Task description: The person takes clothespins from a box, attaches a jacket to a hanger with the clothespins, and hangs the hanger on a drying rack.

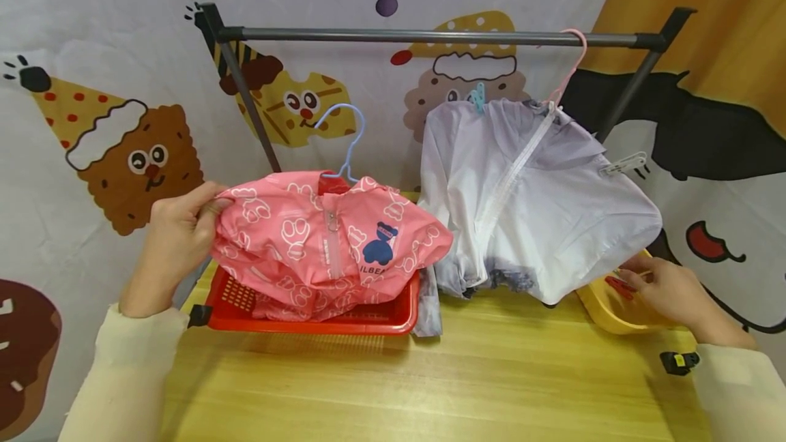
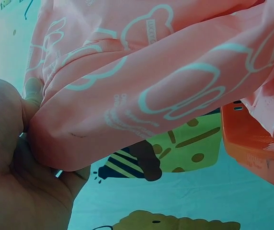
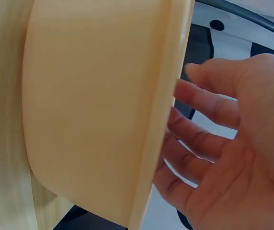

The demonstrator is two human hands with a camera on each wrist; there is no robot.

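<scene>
My left hand (image 1: 181, 241) pinches the left shoulder of a pink jacket (image 1: 295, 230) with white bear outlines; in the left wrist view the thumb and fingers of the hand (image 2: 36, 158) grip the pink cloth (image 2: 142, 91). A blue hanger (image 1: 351, 145) sticks up from the jacket's neck, its hook below the rail. My right hand (image 1: 669, 292) reaches into a yellow basket (image 1: 604, 316), beside a red clip (image 1: 620, 286). In the right wrist view the fingers of the hand (image 3: 223, 129) pass behind the basket's rim (image 3: 163, 110), their tips hidden.
A grey rail (image 1: 381, 35) crosses above the table (image 1: 430, 387). From it a pale grey jacket (image 1: 528, 189) hangs on a pink hanger (image 1: 574, 67), with a blue clip (image 1: 478, 97) and a white clip (image 1: 625, 164). A red basket (image 1: 307, 327) stands under the pink jacket.
</scene>
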